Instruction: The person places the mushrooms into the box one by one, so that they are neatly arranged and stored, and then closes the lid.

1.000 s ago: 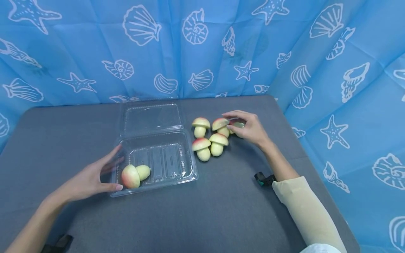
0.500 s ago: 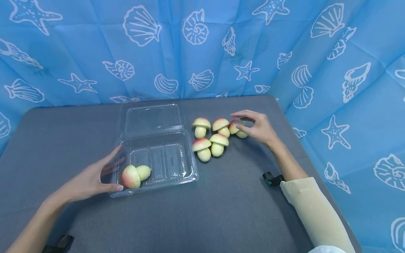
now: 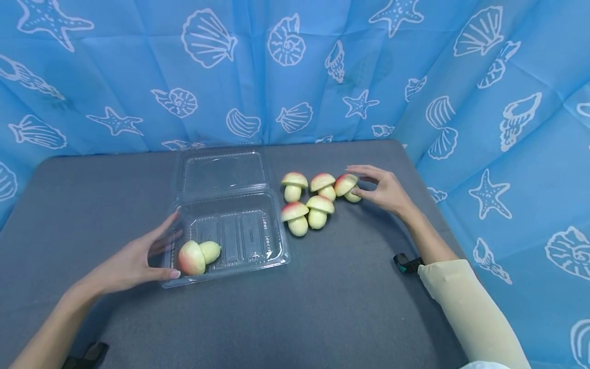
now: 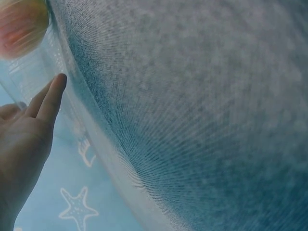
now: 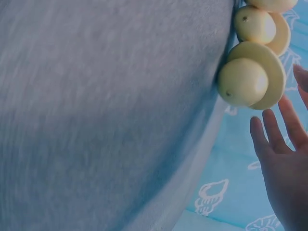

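Note:
A clear plastic clamshell container (image 3: 249,267) lies with its lid raised back on the table. One toy mushroom (image 3: 191,258), yellow with a reddish cap, rests in its front left corner. My left hand (image 3: 131,260) spans the container's left side, thumb at the front corner; in the left wrist view its fingers (image 4: 50,103) are straight beside the clear wall. To the right, my right hand (image 3: 386,193) hovers at the rightmost toy mushroom (image 3: 346,185), thumb and fingers spread around it. The right wrist view shows a small gap between those fingertips and that mushroom (image 5: 243,83).
Several more mushrooms stand close together right of the container, such as the front left one (image 3: 297,225) and the back left one (image 3: 293,193). The grey table (image 3: 286,318) meets a blue seashell curtain (image 3: 295,72) at the back and right.
My right hand has moved right, from beside the back middle mushroom to the rightmost one, which now shows more fully. My left hand and the container have stayed put.

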A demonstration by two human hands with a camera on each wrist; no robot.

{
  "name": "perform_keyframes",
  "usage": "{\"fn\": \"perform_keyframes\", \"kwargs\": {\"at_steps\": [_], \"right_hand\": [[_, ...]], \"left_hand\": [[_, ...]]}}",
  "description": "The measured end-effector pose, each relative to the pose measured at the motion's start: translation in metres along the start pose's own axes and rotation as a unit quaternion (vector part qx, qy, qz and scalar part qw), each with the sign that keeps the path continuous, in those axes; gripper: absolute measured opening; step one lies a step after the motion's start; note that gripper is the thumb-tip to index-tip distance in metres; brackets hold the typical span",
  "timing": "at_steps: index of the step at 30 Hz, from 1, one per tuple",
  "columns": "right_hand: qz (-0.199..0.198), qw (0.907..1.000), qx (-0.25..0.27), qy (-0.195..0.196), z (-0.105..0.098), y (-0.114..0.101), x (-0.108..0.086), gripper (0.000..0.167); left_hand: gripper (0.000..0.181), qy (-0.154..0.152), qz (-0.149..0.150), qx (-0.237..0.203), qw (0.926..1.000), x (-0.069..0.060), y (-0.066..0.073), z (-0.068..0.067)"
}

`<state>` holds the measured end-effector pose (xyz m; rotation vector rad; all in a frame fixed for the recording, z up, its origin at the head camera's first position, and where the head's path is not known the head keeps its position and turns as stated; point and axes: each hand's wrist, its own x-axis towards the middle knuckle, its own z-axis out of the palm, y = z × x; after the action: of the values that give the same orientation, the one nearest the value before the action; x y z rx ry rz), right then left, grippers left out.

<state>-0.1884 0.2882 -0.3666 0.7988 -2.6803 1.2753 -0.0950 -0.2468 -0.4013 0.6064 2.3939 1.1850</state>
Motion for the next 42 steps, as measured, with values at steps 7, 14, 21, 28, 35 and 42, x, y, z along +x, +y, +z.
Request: {"fn": "perform_keyframes", "kwargs": {"at_steps": [7,14,21,28,35,42], "right_hand": [[0.006,0.9981,-0.025,-0.056,-0.003,0.001,-0.001,0.057],[0.017,0.9954,-0.033,-0.088,-0.003,0.012,-0.001,0.064],[0.072,0.9932,-0.013,-0.091,0.0,0.028,-0.002,0.07],[0.105,0.9911,-0.022,-0.078,0.008,0.048,-0.003,0.075],[0.107,0.9923,-0.01,-0.063,0.009,0.051,-0.004,0.075],[0.122,0.991,-0.017,-0.053,0.005,0.054,-0.006,0.076]], "left_hand": [[0.118,0.001,0.001,0.004,1.0,0.0,0.0,0.0],[0.117,0.004,0.002,0.007,1.0,0.0,-0.001,0.0],[0.116,-0.001,0.0,-0.008,1.0,0.001,0.0,0.0],[0.116,-0.002,0.004,-0.01,0.9999,-0.001,-0.002,-0.001],[0.116,-0.002,0.004,-0.009,0.9999,-0.003,-0.003,-0.004],[0.117,-0.002,0.002,-0.01,0.9999,0.001,-0.004,0.0]]}}
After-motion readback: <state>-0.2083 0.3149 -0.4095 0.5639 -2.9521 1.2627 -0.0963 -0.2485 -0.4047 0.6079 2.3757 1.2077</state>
